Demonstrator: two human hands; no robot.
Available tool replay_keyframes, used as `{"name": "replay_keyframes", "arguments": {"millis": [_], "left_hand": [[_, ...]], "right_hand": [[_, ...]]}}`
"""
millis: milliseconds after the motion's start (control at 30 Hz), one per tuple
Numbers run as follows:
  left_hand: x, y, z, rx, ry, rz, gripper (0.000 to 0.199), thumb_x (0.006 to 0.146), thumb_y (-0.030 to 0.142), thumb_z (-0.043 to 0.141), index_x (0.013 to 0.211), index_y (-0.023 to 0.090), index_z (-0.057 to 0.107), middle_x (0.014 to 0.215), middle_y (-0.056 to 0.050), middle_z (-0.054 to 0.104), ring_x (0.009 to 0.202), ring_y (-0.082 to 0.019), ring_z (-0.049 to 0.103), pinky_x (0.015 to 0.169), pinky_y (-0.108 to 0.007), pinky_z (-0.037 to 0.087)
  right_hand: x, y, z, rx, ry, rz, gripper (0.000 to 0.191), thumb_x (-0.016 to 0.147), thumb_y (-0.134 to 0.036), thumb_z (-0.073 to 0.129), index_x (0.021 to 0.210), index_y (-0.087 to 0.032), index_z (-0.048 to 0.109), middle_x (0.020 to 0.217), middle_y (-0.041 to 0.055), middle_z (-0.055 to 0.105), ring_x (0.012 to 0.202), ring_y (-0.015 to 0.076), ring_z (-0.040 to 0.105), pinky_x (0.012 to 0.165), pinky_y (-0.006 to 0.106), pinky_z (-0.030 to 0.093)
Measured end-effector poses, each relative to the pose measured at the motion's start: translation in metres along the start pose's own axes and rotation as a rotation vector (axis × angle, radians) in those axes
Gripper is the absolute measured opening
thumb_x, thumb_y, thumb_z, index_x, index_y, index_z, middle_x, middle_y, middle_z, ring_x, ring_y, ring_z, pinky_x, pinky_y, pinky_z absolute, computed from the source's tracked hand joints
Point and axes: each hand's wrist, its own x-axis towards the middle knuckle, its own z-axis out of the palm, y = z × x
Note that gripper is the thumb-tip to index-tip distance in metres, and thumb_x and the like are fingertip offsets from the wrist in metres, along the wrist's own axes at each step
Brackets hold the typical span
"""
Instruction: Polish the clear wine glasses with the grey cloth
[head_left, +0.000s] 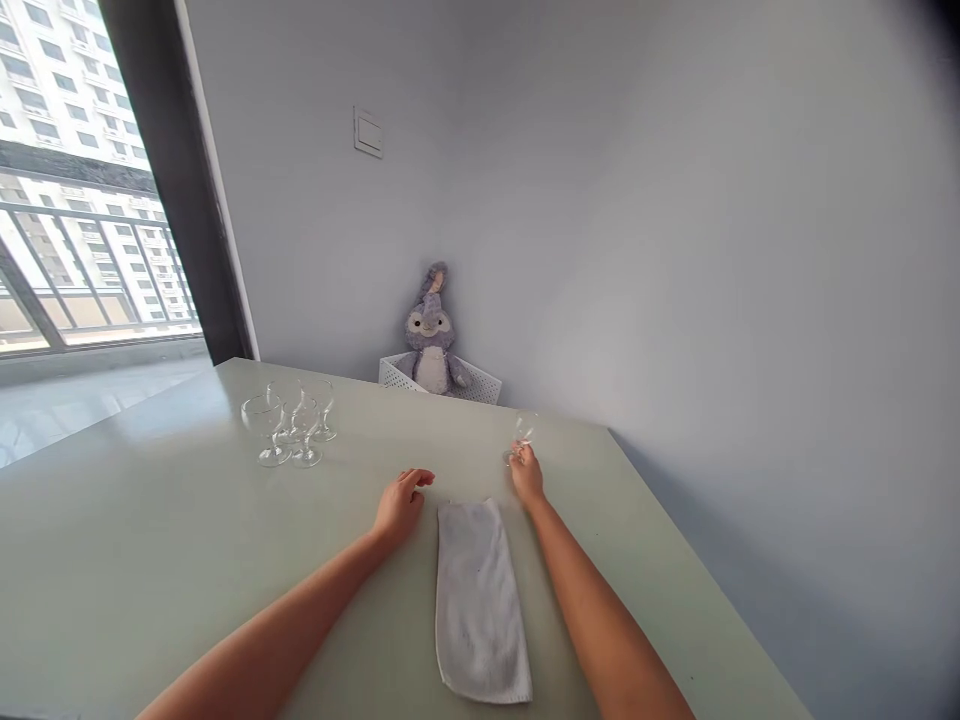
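My right hand [527, 473] grips a clear stemmed glass [526, 427] low down, by its stem, near the table's back right edge. The glass looks upright; my fingers hide part of its stem and foot. Left of it, my left hand [402, 505] hovers over or rests on the table, fingers loosely bent and apart, holding nothing. Between my forearms lies a folded white cloth [480, 600], flat and lengthwise toward me. Several more clear stemmed glasses [305, 425] stand upright in a close group at the left.
The pale green table [360, 640] reaches the grey walls at the back and right. Behind its far edge, a plush toy [431, 335] sits in a white perforated basket [480, 385]. A window [82, 200] is at the left, and a switch [368, 133] is on the wall.
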Motion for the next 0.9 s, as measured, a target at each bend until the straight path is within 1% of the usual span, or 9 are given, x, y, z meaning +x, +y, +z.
{"name": "replay_keyframes", "arguments": {"millis": [100, 233, 333, 433, 500, 567, 700, 767, 900], "left_hand": [[-0.003, 0.0, -0.002, -0.078, -0.054, -0.012, 0.038, 0.066, 0.003, 0.033, 0.087, 0.021, 0.058, 0.083, 0.0, 0.063, 0.078, -0.012, 0.057, 0.071, -0.023, 0.042], [-0.002, 0.0, -0.004, -0.076, 0.021, -0.073, 0.026, 0.069, 0.009, 0.036, 0.08, 0.022, 0.056, 0.076, 0.002, 0.061, 0.064, -0.011, 0.053, 0.061, -0.022, 0.039], [0.001, -0.006, -0.009, -0.096, 0.151, -0.175, 0.018, 0.07, 0.012, 0.038, 0.077, 0.021, 0.052, 0.074, 0.002, 0.058, 0.061, -0.01, 0.051, 0.059, -0.022, 0.038], [0.005, -0.015, -0.014, -0.157, 0.274, -0.27, 0.017, 0.071, 0.017, 0.043, 0.087, 0.021, 0.049, 0.087, -0.001, 0.06, 0.066, -0.011, 0.053, 0.062, -0.023, 0.04], [0.01, -0.021, -0.016, -0.173, 0.304, -0.304, 0.022, 0.073, 0.023, 0.046, 0.095, 0.021, 0.047, 0.098, -0.004, 0.059, 0.07, -0.012, 0.054, 0.062, -0.023, 0.04], [0.02, -0.023, -0.016, -0.18, 0.308, -0.314, 0.033, 0.074, 0.028, 0.05, 0.105, 0.022, 0.044, 0.11, -0.006, 0.057, 0.074, -0.012, 0.055, 0.061, -0.023, 0.04], [0.048, -0.02, -0.012, -0.158, 0.184, -0.359, 0.059, 0.07, 0.036, 0.059, 0.123, 0.024, 0.036, 0.12, -0.008, 0.053, 0.078, -0.014, 0.056, 0.061, -0.023, 0.04], [0.061, -0.019, -0.009, -0.156, 0.123, -0.372, 0.055, 0.07, 0.036, 0.061, 0.12, 0.024, 0.042, 0.111, -0.006, 0.059, 0.078, -0.014, 0.057, 0.06, -0.023, 0.039], [0.073, -0.025, -0.011, -0.171, 0.09, -0.376, 0.023, 0.072, 0.03, 0.058, 0.092, 0.02, 0.059, 0.079, -0.002, 0.064, 0.062, -0.012, 0.057, 0.054, -0.021, 0.037]], "right_hand": [[-0.015, -0.031, 0.022, 0.068, -0.096, -0.067, 0.046, 0.077, -0.02, 0.036, 0.123, -0.023, 0.042, 0.12, 0.0039, 0.056, 0.11, 0.0167, 0.052, 0.09, 0.032, 0.04], [-0.034, -0.069, 0.039, 0.136, -0.244, -0.169, 0.054, 0.075, -0.019, 0.041, 0.129, -0.023, 0.036, 0.124, 0.004, 0.053, 0.112, 0.0162, 0.05, 0.091, 0.032, 0.041], [-0.053, -0.091, 0.03, 0.138, -0.291, -0.244, 0.058, 0.074, -0.02, 0.045, 0.131, -0.023, 0.034, 0.129, 0.0044, 0.047, 0.118, 0.0185, 0.044, 0.094, 0.036, 0.039], [-0.084, -0.106, 0.002, 0.054, -0.215, -0.403, 0.045, 0.077, -0.016, 0.041, 0.122, -0.019, 0.047, 0.122, 0.0067, 0.052, 0.116, 0.0198, 0.043, 0.097, 0.039, 0.036], [-0.112, -0.109, -0.02, -0.005, -0.196, -0.513, 0.037, 0.08, -0.014, 0.037, 0.112, -0.019, 0.055, 0.112, 0.0066, 0.057, 0.108, 0.019, 0.047, 0.094, 0.037, 0.039], [-0.143, -0.106, -0.037, -0.074, -0.251, -0.577, 0.033, 0.083, -0.016, 0.037, 0.109, -0.021, 0.057, 0.109, 0.0065, 0.057, 0.105, 0.0193, 0.049, 0.093, 0.038, 0.041], [-0.192, -0.089, -0.052, -0.26, -0.416, -0.607, 0.037, 0.085, -0.027, 0.042, 0.119, -0.02, 0.052, 0.126, 0.0072, 0.049, 0.116, 0.0234, 0.042, 0.097, 0.041, 0.038], [-0.202, -0.081, -0.051, -0.324, -0.465, -0.613, 0.042, 0.088, -0.034, 0.038, 0.127, -0.021, 0.045, 0.135, 0.0057, 0.04, 0.124, 0.0237, 0.034, 0.102, 0.041, 0.034], [-0.203, -0.071, -0.049, -0.357, -0.528, -0.625, 0.047, 0.091, -0.04, 0.029, 0.135, -0.023, 0.034, 0.143, 0.0028, 0.028, 0.13, 0.0215, 0.024, 0.106, 0.039, 0.028]]}}
